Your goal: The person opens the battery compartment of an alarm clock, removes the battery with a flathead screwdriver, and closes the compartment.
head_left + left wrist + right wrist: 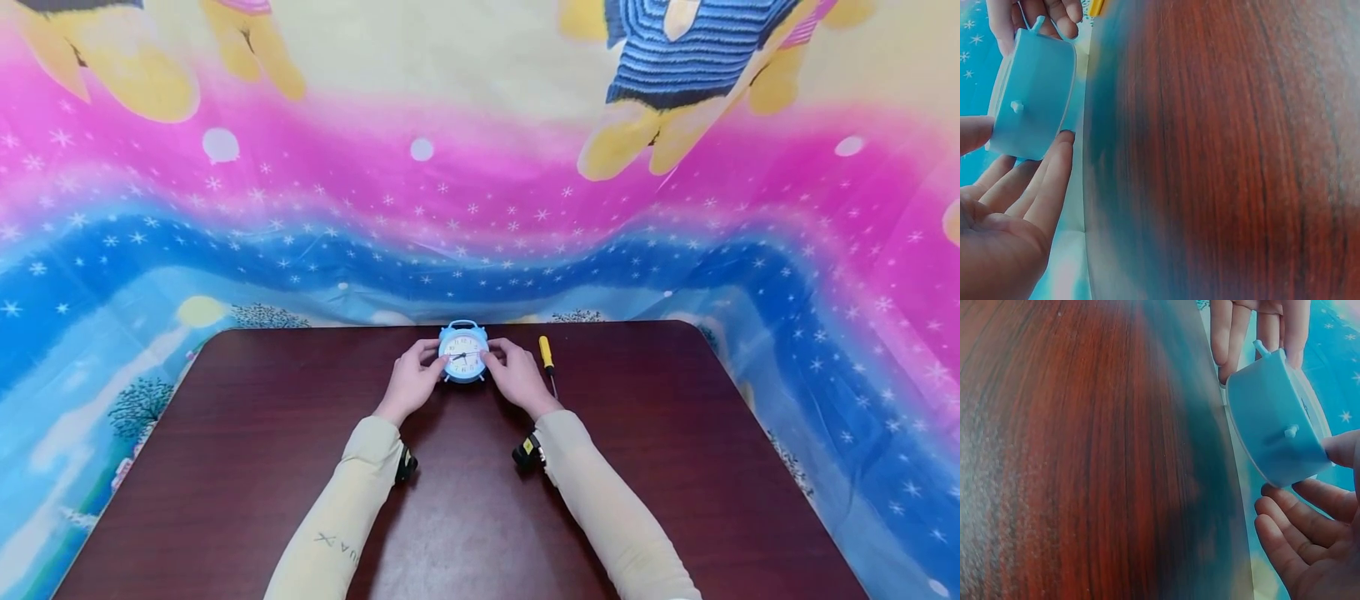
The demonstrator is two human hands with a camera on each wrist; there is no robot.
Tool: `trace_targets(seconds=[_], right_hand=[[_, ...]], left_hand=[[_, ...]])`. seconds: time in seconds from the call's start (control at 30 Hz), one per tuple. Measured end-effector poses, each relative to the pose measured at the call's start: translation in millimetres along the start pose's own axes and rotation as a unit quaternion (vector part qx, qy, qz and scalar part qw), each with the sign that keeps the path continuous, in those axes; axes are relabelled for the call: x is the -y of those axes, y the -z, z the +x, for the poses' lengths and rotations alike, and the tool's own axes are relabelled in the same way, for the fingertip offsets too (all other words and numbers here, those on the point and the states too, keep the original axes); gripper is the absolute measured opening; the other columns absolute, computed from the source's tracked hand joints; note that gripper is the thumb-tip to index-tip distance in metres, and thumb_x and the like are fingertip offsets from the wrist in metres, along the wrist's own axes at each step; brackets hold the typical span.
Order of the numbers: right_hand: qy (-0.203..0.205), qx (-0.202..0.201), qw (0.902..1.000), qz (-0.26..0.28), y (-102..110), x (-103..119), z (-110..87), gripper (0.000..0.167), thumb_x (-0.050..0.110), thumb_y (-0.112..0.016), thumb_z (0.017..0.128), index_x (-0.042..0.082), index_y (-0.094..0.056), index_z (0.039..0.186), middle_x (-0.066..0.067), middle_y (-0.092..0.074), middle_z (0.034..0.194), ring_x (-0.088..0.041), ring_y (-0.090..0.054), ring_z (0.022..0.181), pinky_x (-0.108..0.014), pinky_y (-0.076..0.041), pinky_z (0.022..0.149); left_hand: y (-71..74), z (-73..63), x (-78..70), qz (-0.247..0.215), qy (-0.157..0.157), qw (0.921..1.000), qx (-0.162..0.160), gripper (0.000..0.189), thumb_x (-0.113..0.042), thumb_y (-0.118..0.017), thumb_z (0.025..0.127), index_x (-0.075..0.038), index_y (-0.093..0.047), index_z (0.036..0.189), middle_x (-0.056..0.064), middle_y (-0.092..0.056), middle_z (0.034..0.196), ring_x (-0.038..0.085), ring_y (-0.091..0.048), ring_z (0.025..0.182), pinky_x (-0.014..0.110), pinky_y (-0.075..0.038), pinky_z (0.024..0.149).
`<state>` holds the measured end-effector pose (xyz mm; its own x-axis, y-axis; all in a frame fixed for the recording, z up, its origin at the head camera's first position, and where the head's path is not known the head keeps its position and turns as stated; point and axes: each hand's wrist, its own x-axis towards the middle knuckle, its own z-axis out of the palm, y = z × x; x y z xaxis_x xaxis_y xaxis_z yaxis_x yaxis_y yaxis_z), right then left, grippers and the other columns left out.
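A light blue alarm clock with a top handle and small feet is held between both hands near the table's far edge, its white dial facing the head camera. My left hand grips its left side, thumb at the front rim and fingers behind. On the opposite side my right hand holds it the same way. In the left wrist view the clock's underside and a small foot show, tilted. The right wrist view also has the clock's blue casing between the fingers of both hands.
A screwdriver with a yellow handle lies just right of the right hand, its shaft pointing toward the near side. The dark reddish wooden table ends behind the clock, where a colourful printed curtain hangs around it.
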<state>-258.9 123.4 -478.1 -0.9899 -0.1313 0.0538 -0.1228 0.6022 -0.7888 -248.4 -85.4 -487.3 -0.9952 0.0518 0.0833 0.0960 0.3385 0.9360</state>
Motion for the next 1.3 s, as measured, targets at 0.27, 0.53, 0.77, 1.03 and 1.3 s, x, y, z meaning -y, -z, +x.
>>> trace_targets(seconds=[0.27, 0.53, 0.77, 1.03, 1.3], right_hand=[[-0.002, 0.003, 1.0, 0.009, 0, -4, -1.3, 0.042, 0.036, -0.059, 0.105, 0.011, -0.062, 0.138, -0.006, -0.069, 0.118, -0.02, -0.064, 0.106, -0.042, -0.052, 0.095], [0.0, 0.013, 0.9998, 0.016, 0, -5, -1.7, 0.042, 0.037, -0.06, 0.104, 0.01, -0.062, 0.136, -0.006, -0.069, 0.117, -0.019, -0.065, 0.104, -0.04, -0.052, 0.095], [-0.002, 0.016, 0.9993, 0.033, 2, -5, -3.4, 0.038, 0.037, -0.061, 0.104, 0.01, -0.059, 0.13, -0.006, -0.067, 0.115, -0.021, -0.063, 0.105, -0.041, -0.052, 0.094], [-0.009, 0.03, 0.9982, 0.05, 6, -8, -3.7, 0.052, 0.038, -0.063, 0.102, 0.01, -0.051, 0.144, -0.007, -0.067, 0.115, -0.022, -0.063, 0.106, -0.043, -0.052, 0.094], [-0.003, 0.051, 0.9973, 0.052, 9, -8, -4.1, 0.049, 0.034, -0.063, 0.103, 0.008, -0.057, 0.144, -0.007, -0.067, 0.123, -0.022, -0.063, 0.112, -0.042, -0.051, 0.098]], left_hand=[[0.1, -0.5, 0.8, -0.013, 0.003, 0.9999, -0.006, 0.039, -0.014, -0.069, 0.099, -0.001, -0.061, 0.135, 0.021, -0.068, 0.124, 0.025, -0.074, 0.088, 0.037, -0.06, 0.081], [3.7, -0.2, 0.3, -0.004, 0.017, 0.9998, 0.007, 0.048, -0.016, -0.069, 0.099, 0.004, -0.057, 0.14, 0.022, -0.069, 0.12, 0.029, -0.071, 0.103, 0.039, -0.057, 0.088], [7.4, 0.4, 1.3, 0.007, 0.022, 0.9986, 0.047, 0.058, -0.017, -0.066, 0.101, 0.008, -0.045, 0.149, 0.021, -0.066, 0.125, 0.026, -0.071, 0.098, 0.037, -0.057, 0.088], [9.9, 0.3, 1.1, -0.009, 0.018, 0.9973, 0.071, 0.057, -0.013, -0.066, 0.1, 0.006, -0.045, 0.15, 0.022, -0.063, 0.131, 0.026, -0.073, 0.091, 0.036, -0.059, 0.082], [12.1, 0.9, 1.0, -0.008, 0.011, 0.9968, 0.079, 0.057, -0.011, -0.069, 0.098, 0.007, -0.048, 0.147, 0.021, -0.064, 0.127, 0.025, -0.073, 0.092, 0.036, -0.058, 0.084]])
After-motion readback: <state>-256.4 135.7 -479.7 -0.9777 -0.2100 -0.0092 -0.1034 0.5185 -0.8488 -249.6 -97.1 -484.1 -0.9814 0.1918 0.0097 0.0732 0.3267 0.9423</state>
